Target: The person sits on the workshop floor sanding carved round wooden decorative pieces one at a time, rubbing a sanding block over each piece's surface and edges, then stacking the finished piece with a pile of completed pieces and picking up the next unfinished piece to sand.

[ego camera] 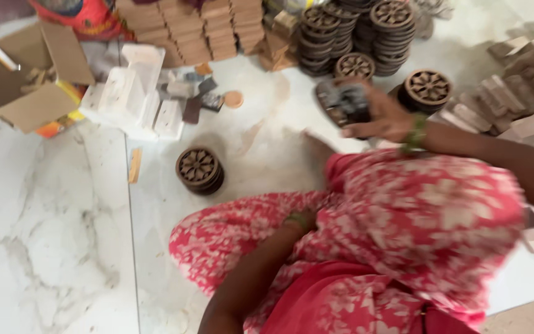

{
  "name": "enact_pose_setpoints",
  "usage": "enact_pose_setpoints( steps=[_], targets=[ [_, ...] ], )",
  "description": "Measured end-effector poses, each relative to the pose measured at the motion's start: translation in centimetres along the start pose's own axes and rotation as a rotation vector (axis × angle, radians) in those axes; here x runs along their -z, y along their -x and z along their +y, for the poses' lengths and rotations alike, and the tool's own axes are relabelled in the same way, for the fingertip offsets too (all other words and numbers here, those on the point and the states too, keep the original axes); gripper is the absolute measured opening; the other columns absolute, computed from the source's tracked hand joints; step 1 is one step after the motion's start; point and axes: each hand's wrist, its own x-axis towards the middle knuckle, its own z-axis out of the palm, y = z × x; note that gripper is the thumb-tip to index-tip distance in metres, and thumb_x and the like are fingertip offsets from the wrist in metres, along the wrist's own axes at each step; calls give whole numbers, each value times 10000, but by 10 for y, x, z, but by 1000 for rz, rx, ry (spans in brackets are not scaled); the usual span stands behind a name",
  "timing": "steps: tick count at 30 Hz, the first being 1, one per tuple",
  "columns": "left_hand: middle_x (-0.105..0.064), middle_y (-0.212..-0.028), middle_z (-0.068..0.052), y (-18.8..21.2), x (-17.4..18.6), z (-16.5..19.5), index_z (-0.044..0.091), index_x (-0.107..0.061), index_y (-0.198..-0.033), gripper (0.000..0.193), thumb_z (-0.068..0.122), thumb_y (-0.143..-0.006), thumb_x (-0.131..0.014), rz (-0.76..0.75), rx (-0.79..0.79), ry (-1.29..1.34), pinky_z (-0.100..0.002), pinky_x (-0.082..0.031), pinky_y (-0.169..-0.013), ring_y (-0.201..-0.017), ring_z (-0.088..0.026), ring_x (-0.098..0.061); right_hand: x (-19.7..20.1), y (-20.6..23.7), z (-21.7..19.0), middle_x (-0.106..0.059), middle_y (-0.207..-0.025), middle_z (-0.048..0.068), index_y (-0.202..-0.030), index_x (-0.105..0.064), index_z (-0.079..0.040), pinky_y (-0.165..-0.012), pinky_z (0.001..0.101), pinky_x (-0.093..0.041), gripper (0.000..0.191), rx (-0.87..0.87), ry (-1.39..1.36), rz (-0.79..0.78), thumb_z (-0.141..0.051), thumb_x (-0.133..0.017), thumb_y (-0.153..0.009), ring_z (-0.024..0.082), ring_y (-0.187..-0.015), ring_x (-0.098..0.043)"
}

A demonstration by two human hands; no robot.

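Her right hand (383, 116) is clamping a dark, blurred block (343, 103) between curled fingers, seemingly rigid, best held by its edges, while left-hand fingers are hiding behind her knee.

At the upper left we see an open brown cardboard box (29, 74) lying tilted on the white marble floor (44, 235), its flaps spread and some pale pieces showing inside. Beneath it we make out a flat yellow and orange package (63, 120), partly hidden by the box. At the top edge sits a red and orange printed bag (84, 17), cut off by the frame. We see no signs or screens
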Motion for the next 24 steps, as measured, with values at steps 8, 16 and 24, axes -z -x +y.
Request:
enact_pose_setpoints(
  steps=[8,16,24],
  targets=[
    [-564,-1449,-89,6,137,-21,260,-422,-1509,735,314,-852,-747,84,-165,43,-433,-500,-1034,-1253,-322,-602,38,83,-28,-500,-1445,214,-1414,-420,-75,-1084,463,-469,840,35,625,87,-153,-831,-685,334,-1334,-524],
    [-730,-1288,-140,-29,93,-68,134,-598,-1448,620,416,-910,-722,407,-363,812,-396,-605,-874,-1022,-269,-739,25,78,18,-450,-1484,155,-1411,-459,-130,-1186,525,-409,991,122,663,-73,-507,-887,-600,332,-1406,-463],
    [-703,-1277,-155,-20,64,-97,99,-571,-1464,668,504,-938,-643,162,-333,1064,-386,-601,-848,-1035,-256,-712,4,9,57,-400,-1540,131,-1370,-570,-259,-1087,657,-312,896,246,946,-443,-632,-841,-602,471,-1437,-305]
  ],
)
